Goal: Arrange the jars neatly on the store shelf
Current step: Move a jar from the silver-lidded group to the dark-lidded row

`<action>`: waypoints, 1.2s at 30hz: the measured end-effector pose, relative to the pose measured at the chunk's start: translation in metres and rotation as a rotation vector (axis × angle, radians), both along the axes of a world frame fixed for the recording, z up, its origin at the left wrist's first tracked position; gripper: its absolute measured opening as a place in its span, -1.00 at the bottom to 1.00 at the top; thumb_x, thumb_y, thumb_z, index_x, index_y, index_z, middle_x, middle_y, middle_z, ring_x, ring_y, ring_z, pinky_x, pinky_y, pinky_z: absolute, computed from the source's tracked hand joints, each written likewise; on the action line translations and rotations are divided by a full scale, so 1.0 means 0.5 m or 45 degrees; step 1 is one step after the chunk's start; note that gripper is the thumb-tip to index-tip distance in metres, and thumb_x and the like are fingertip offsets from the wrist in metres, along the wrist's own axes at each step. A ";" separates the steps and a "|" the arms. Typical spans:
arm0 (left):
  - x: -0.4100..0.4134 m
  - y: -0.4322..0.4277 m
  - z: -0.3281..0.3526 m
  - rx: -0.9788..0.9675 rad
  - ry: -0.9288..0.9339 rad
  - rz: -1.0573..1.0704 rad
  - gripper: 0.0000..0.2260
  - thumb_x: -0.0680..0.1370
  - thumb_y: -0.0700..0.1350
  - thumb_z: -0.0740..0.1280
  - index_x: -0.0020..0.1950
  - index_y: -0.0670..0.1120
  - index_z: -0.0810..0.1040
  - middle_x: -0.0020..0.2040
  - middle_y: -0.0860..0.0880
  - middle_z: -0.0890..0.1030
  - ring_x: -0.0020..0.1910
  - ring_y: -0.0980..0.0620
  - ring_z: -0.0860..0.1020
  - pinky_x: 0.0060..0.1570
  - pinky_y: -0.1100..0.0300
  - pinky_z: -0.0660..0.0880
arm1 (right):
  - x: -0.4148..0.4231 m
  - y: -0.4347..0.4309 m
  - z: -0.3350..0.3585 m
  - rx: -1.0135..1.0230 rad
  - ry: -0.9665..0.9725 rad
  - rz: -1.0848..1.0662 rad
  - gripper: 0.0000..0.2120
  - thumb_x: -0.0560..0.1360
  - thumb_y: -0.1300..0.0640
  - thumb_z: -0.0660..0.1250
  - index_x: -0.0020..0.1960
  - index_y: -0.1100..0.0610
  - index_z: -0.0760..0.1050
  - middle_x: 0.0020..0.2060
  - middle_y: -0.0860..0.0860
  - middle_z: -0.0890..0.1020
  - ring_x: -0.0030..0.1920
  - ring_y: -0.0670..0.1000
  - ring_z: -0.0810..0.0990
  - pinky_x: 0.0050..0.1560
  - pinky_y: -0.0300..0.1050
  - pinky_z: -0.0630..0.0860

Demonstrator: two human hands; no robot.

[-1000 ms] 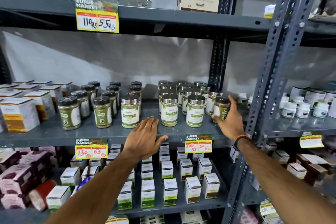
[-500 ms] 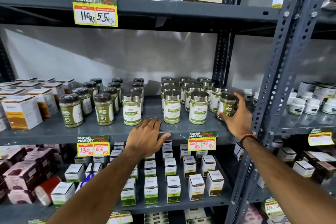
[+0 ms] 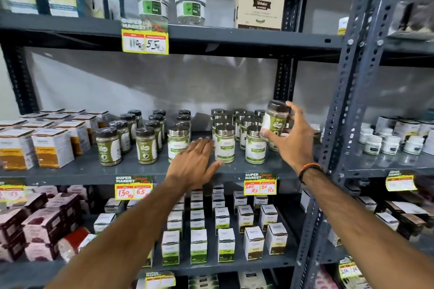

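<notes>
one dark-lidded jar point(image 3: 275, 119) just left the shelf point(image 3: 79, 170), clamped in my right hand point(image 3: 292, 138) at two o'clock; left hand point(image 3: 192, 164) lies flat, fingers apart, so it's likely rejoining its group.

Both arms stretched fwd and up: left hand point(image 3: 192, 164) flat, palm down, fingers spread w/ thumb out to the side; right hand point(image 3: 291, 138) raised higher, wrist w/ orange-black band, fingers and thumb wrapped round sth it's gripping, slightly tilted.
</notes>
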State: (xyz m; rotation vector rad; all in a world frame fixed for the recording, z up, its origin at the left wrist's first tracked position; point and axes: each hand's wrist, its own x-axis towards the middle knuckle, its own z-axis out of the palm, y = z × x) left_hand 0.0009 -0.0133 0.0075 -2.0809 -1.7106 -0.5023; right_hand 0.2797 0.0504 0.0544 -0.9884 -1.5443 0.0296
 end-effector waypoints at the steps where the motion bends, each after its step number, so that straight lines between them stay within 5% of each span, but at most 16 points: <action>1: -0.012 -0.011 0.018 0.032 0.018 0.015 -0.26 0.65 0.38 -0.09 0.65 -0.10 0.09 0.65 -0.15 0.22 0.61 -0.12 0.20 0.52 -0.14 0.26 | -0.025 -0.012 0.009 0.022 -0.002 0.029 -0.07 0.29 -0.14 0.66 0.53 -0.08 0.28 0.28 0.03 0.63 0.18 0.03 0.63 0.20 0.16 0.62; 7: -0.136 -0.086 0.101 0.202 -0.011 0.116 -0.23 0.63 0.39 -0.08 0.66 -0.12 0.11 0.64 -0.16 0.24 0.62 -0.13 0.16 0.58 -0.06 0.13 | -0.190 -0.063 0.033 0.044 -0.067 0.212 -0.05 0.29 -0.23 0.62 0.55 -0.09 0.26 0.34 0.06 0.60 0.26 0.07 0.59 0.27 0.14 0.57; 12: -0.272 -0.163 0.107 0.252 -0.048 0.264 -0.25 0.63 0.34 0.02 0.64 -0.15 0.15 0.61 -0.20 0.29 0.60 -0.18 0.22 0.54 -0.11 0.20 | -0.335 -0.094 0.015 0.031 -0.077 0.355 -0.08 0.29 -0.20 0.66 0.53 -0.09 0.31 0.32 0.02 0.62 0.18 -0.04 0.57 0.21 -0.07 0.55; 19: -0.438 -0.239 0.041 0.188 -0.119 0.464 -0.21 0.58 0.39 -0.01 0.63 -0.14 0.18 0.61 -0.19 0.29 0.60 -0.18 0.23 0.47 -0.15 0.31 | -0.483 -0.106 -0.061 -0.073 -0.136 0.499 -0.07 0.28 -0.18 0.66 0.53 -0.16 0.28 0.30 0.00 0.63 0.18 0.03 0.64 0.19 0.01 0.62; 25: -0.512 -0.229 -0.031 0.072 -0.098 0.496 -0.24 0.64 0.36 0.06 0.62 -0.18 0.18 0.61 -0.21 0.30 0.59 -0.18 0.23 0.52 -0.10 0.23 | -0.533 -0.094 -0.123 -0.126 -0.177 0.458 -0.07 0.30 -0.11 0.67 0.55 -0.11 0.30 0.30 0.03 0.62 0.14 -0.05 0.57 0.17 -0.07 0.59; 31: -0.544 -0.197 -0.098 -0.032 -0.148 0.493 -0.21 0.63 0.39 -0.04 0.61 -0.19 0.21 0.60 -0.21 0.32 0.59 -0.19 0.23 0.53 -0.10 0.21 | -0.541 -0.082 -0.155 -0.165 -0.205 0.419 -0.08 0.31 -0.13 0.66 0.55 -0.11 0.28 0.32 0.05 0.61 0.23 0.04 0.59 0.22 0.07 0.60; 36: -0.566 -0.163 -0.121 -0.067 -0.092 0.485 -0.19 0.62 0.41 -0.15 0.58 -0.17 0.29 0.57 -0.19 0.37 0.57 -0.16 0.28 0.58 -0.07 0.16 | -0.546 -0.077 -0.163 -0.165 -0.214 0.411 -0.06 0.32 -0.15 0.65 0.58 -0.07 0.28 0.31 0.08 0.60 0.19 -0.03 0.53 0.22 -0.07 0.53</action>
